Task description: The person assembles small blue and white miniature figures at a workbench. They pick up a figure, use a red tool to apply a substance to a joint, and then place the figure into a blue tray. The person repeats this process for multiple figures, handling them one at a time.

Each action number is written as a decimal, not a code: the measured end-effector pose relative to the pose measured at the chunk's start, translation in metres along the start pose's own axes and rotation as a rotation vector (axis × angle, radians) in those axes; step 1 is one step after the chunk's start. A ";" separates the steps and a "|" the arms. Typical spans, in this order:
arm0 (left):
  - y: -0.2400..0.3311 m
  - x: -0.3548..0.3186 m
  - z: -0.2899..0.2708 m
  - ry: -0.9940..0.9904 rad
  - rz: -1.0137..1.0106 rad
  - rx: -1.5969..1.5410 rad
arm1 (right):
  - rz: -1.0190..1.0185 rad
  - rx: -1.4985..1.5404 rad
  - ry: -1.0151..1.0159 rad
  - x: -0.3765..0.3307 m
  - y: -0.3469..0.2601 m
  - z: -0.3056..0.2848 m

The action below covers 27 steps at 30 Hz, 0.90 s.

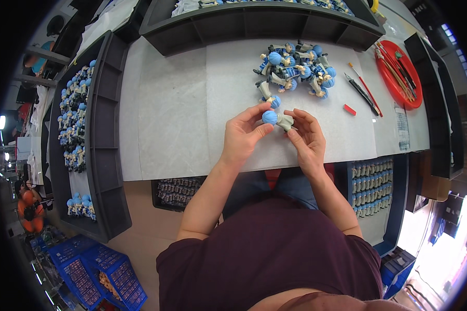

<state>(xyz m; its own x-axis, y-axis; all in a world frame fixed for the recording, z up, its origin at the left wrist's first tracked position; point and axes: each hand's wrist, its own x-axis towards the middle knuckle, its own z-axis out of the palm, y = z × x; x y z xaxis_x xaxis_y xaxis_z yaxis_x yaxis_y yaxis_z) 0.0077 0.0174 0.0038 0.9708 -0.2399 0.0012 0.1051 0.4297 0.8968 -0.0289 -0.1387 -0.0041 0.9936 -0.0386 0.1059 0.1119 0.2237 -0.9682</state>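
Between my hands, above the table's front part, is a small figurine with blue hair and a pale grey-green garment, lying sideways. My left hand pinches its blue head between thumb and fingers. Around its lower end curl the fingers and thumb of my right hand. Just beyond my fingertips lies another blue-haired figurine, at the near edge of a loose pile of figurines. Some in the pile wear blue and white, others the pale garment.
Right of the pile lie a red-handled brush, a dark pen-like tool and a small red block. A red oval tray holds more brushes. Dark crates stand behind and left. A blue-edged tray of figurines sits below right.
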 end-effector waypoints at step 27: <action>-0.012 0.001 0.000 -0.049 -0.024 0.236 | 0.055 -0.301 0.176 0.018 -0.029 -0.063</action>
<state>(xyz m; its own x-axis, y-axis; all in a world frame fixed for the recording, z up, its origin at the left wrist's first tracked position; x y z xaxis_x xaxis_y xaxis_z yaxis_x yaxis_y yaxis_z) 0.0073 0.0121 -0.0070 0.9563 -0.2924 -0.0046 0.0687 0.2096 0.9754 -0.0150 -0.2068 0.0118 0.9774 -0.2080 0.0366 0.0233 -0.0660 -0.9975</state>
